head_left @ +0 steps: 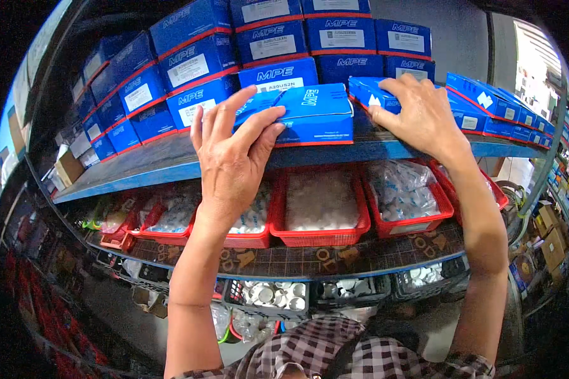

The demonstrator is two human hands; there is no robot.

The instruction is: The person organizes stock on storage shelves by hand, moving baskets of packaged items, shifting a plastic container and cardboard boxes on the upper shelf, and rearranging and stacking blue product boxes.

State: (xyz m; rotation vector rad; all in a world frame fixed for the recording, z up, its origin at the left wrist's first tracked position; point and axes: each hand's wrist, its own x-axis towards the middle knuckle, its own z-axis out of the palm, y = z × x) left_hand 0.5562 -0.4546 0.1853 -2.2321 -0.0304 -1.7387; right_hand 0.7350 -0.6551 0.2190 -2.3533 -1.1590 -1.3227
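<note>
A flat blue cardboard box (325, 129) with MPE printing lies at the shelf's front edge. My left hand (231, 148) is at its left end, with the index finger and thumb against the near side and the other fingers bent along the end, closed on it. To the right, my right hand (420, 110) grips a second flat blue box (363, 88), thumb on its near side and fingers over the top. The palm hides much of that second box. A small dark slit or mark shows on the first box's lid.
Stacked blue MPE boxes (193, 66) with white labels stand behind and left. More flat blue boxes (496, 104) line the right. Below the blue shelf edge (133, 182) sit red baskets (319, 237) of bagged parts. Lower down, a black crate (269, 309) holds white round pieces.
</note>
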